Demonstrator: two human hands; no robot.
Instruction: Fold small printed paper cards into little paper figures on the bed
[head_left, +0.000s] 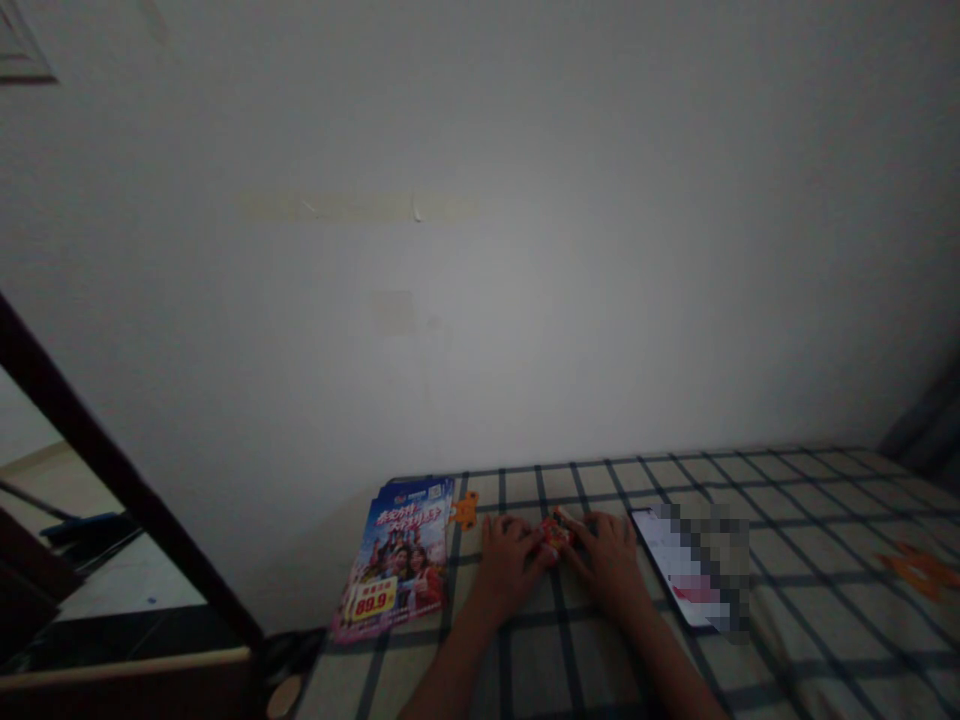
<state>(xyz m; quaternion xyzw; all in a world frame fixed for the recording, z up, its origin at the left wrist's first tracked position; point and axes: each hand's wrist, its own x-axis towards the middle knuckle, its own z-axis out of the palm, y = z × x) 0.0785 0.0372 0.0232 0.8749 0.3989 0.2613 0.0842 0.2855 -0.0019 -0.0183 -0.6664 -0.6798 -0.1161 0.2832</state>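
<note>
Between my two hands lies a small, crumpled-looking red piece with multicoloured print [556, 534], perhaps folded paper; its exact kind is too small to tell. My left hand [508, 560] pinches its left side with the thumb and forefinger, the other fingers bent against the checked cloth. From the other side, my right hand [609, 556] grips it with thumb and forefinger, its remaining fingers curled on the cloth. Part of the piece is hidden under the fingertips. To the left of my left hand is a stack of printed flyers [405, 560], blue and pink with a yellow price box.
A phone with a lit screen [679, 575] lies right of my right hand, partly blurred out. The checked cloth [810, 560] has orange bear-like prints. Behind it rises a pale wall [525, 250]. A dark slanted frame [127, 470] stands at the left.
</note>
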